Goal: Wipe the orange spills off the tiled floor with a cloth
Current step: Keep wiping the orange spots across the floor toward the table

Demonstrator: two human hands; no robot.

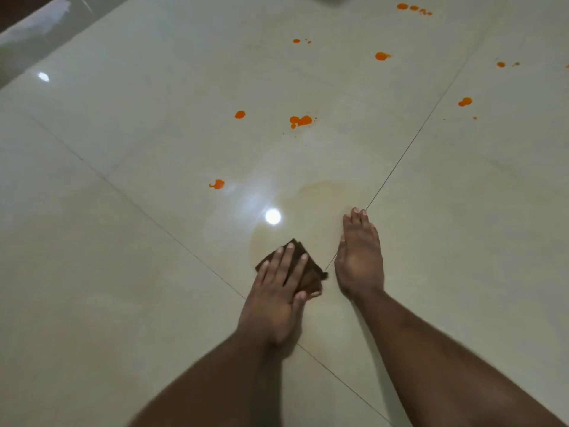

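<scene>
The person is down low over the tiled floor point(123, 272), both arms reaching forward. The left hand point(277, 291) lies flat on a folded brown cloth point(308, 269), fingers straight and spread, pressing it to the tile rather than clutching it; the grip is apart, nothing pinched. The right hand point(358, 257) rests just beside the cloth, palm down on the floor with fingers together and straight, holding nothing, and looks like a prop for balance.

The cloth sits at the near edge of a pale yellowish smear point(317, 204) that spreads ahead of both hands, close to where the grout lines cross. I take that smear to be a spill already rubbed out, leaving a thin film that may want another pass.

Most of the job looks to be ahead. A small orange blot point(217, 184) lies to the left beyond the smear, untouched. Farther off are a round drop point(240, 114) and a larger splash point(301, 121), then scattered spots toward the far side: one at point(381, 56), one at point(465, 102), and a row near the top edge point(412, 8). All are bright and unsmeared.
</scene>
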